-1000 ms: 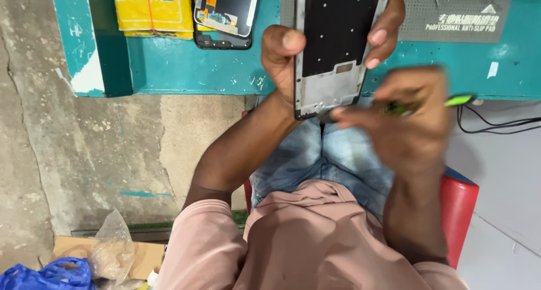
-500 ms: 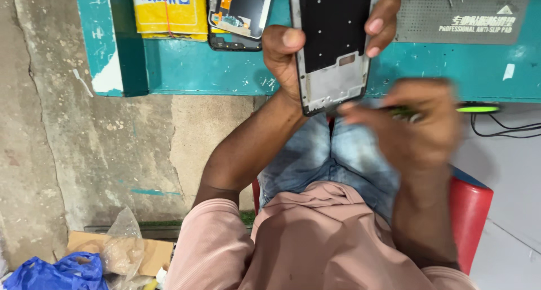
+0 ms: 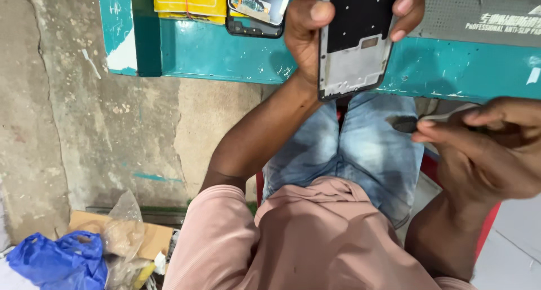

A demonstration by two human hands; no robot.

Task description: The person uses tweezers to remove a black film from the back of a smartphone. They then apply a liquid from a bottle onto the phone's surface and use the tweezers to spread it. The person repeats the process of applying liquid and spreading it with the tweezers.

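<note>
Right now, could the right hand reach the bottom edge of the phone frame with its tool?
Probably yes: the right hand and its dark-tipped tool sit just below the phone frame, with nothing between them.

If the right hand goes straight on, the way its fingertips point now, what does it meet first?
The right hand points left with a small dark-tipped tool; the way looks free over the blue jeans, then likely the left forearm, depth unclear.

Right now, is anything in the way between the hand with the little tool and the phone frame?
Nothing visible: only open air above the blue jeans separates the right hand from the black-and-silver phone frame in the left hand.
</note>
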